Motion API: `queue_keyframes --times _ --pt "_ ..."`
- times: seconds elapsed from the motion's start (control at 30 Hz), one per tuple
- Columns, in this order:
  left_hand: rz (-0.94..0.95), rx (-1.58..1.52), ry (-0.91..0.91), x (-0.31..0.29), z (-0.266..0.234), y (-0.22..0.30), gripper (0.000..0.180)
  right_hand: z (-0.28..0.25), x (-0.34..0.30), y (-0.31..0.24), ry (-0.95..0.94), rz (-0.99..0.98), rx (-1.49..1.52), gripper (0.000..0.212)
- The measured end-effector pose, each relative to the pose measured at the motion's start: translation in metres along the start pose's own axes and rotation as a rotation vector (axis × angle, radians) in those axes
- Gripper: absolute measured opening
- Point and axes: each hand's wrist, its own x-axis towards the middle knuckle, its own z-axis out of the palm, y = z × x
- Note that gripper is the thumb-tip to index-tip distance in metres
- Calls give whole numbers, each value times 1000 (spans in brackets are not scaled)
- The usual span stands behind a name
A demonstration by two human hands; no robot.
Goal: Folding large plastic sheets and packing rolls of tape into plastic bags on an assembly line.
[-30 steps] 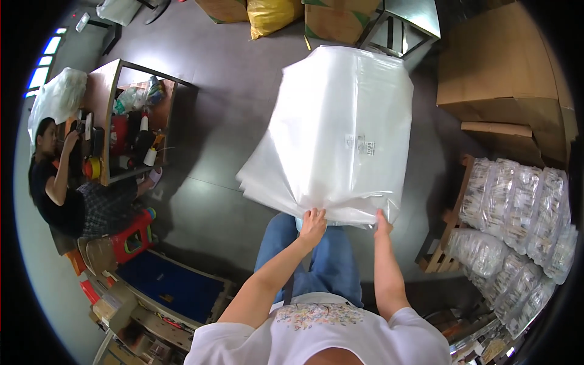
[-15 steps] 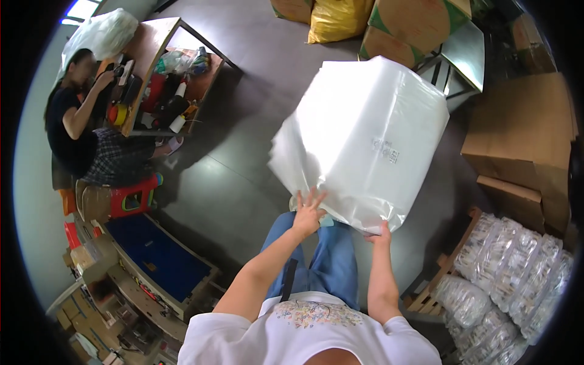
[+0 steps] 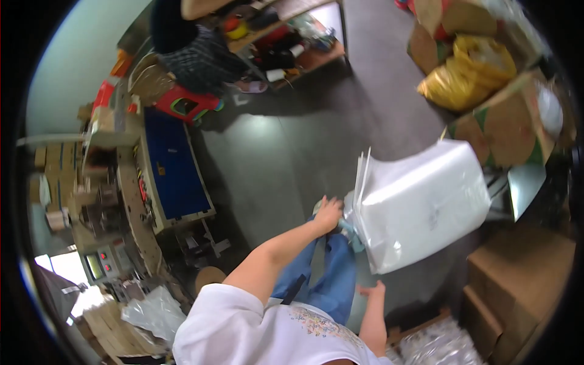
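Wide floor (image 3: 261, 161) beyond plastic sheeting (image 3: 420, 213) edge | left fingers (image 3: 329, 207): can't tell | right fingers (image 3: 379, 288): spread

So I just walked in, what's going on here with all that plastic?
A person has a big, curved bundle of whitish plastic sheeting in front of them. The left hand is right at the bundle's left edge, though blur hides whether it grips. The right hand is empty and apart from the plastic, open just below its lower corner. Another person is partly visible beside a cluttered shelf unit.
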Motion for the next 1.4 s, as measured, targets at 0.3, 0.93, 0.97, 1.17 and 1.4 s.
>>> queue_keyframes --times 0.3,0.93,0.97,1.17,1.4 --pt "-94 -263 463 -178 -167 4 32 150 -323 207 -1127 -1062 -1430 47" --pt "-702 236 1067 -423 -316 -144 41 228 -423 625 -1472 -1033 -2550 29" --pt "-730 206 1057 -423 -318 -155 39 235 -415 637 -1626 -1103 -2477 27" --pt "-878 19 1054 -387 -341 -227 31 302 -411 686 -1469 -1064 -2453 29" --pt "-1034 -120 1248 -326 -436 -336 32 414 -432 779 -1765 -1170 -1881 28"
